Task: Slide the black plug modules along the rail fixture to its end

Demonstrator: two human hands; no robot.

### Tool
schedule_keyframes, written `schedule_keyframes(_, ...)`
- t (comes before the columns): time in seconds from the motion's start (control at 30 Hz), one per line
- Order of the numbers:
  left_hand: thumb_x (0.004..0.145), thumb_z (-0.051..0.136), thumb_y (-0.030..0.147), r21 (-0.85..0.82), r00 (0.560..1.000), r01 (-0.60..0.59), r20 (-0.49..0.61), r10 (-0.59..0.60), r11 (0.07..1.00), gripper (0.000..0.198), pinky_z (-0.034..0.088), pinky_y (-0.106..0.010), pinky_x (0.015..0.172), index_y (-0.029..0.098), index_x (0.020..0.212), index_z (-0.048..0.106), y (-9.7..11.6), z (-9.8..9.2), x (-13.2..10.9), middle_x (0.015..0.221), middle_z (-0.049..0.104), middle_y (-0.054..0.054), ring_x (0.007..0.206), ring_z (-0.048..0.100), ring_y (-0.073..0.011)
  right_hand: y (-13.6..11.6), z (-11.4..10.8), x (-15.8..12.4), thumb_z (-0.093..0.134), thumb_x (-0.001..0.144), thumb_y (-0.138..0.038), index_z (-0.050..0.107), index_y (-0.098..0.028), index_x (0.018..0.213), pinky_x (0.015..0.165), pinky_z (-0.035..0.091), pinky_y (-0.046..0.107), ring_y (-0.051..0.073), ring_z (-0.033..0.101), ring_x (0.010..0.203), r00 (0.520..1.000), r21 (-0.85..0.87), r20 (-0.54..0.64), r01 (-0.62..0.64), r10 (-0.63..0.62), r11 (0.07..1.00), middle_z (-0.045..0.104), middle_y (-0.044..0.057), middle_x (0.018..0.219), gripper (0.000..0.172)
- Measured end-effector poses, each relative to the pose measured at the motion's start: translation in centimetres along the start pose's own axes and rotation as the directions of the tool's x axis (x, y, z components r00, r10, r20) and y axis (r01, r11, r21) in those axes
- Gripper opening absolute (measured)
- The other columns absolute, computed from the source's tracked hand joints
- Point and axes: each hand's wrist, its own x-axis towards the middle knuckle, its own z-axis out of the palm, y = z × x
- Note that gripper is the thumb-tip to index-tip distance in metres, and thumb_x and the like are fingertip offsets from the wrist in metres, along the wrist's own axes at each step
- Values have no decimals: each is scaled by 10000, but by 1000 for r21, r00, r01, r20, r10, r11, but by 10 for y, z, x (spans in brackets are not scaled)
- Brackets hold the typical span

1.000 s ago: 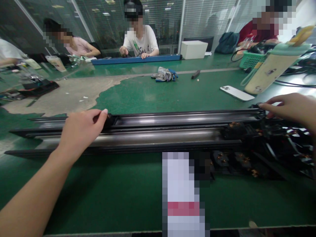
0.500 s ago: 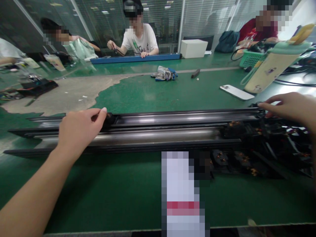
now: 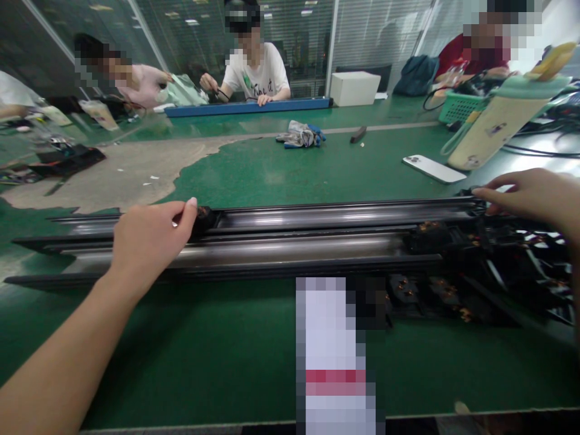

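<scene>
Two long dark metal channels [image 3: 290, 246] lie side by side across the green table. My left hand [image 3: 151, 235] reaches over the front channel, thumb and fingers closed at a black module [image 3: 206, 217] with copper-coloured bits, which sits in the rear channel. My right hand [image 3: 534, 192] is at the right end of that rear channel, thumb and fingers pinched on a small black part [image 3: 479, 202], mostly hidden by the fingers. More black modules with copper-coloured contacts [image 3: 428, 232] lie in the right part of the front channel and in front of it.
Beyond the channels are a white phone [image 3: 434, 169], a cream tumbler [image 3: 498, 130], grey-blue gloves [image 3: 301, 135] and a dark bar [image 3: 358, 134]. Further back stand a green basket [image 3: 462, 107] and a white box [image 3: 356, 89]. A co-worker opposite handles a blue rail [image 3: 249, 108].
My left hand has shifted slightly right, and more of the black module shows beside its fingers. My right hand stays put. At the back left, a person's pale green cloth has moved right.
</scene>
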Motion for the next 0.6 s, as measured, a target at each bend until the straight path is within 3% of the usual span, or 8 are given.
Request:
schedule_keyframes(0.4,1085,229,541,11,997,-76,-19,76,997,699,299,-350,681,167,1119,820,9,-2,-5,930,803,-154,832,693,-311,11,6,12,609,773,-635,729,-248,913,716,502,461,306,612,747,999,-27,-14,40,-40,999,688,108,768,429)
schedule_keyframes(0.6,1091,231,512,-76,989,-147,-9,147,986,683,366,-370,729,149,1111,810,13,-3,-7,1068,813,-181,994,734,-338,6,4,8,597,789,-613,722,-247,905,713,503,459,310,629,751,1000,-34,-7,23,-23,999,708,114,780,404)
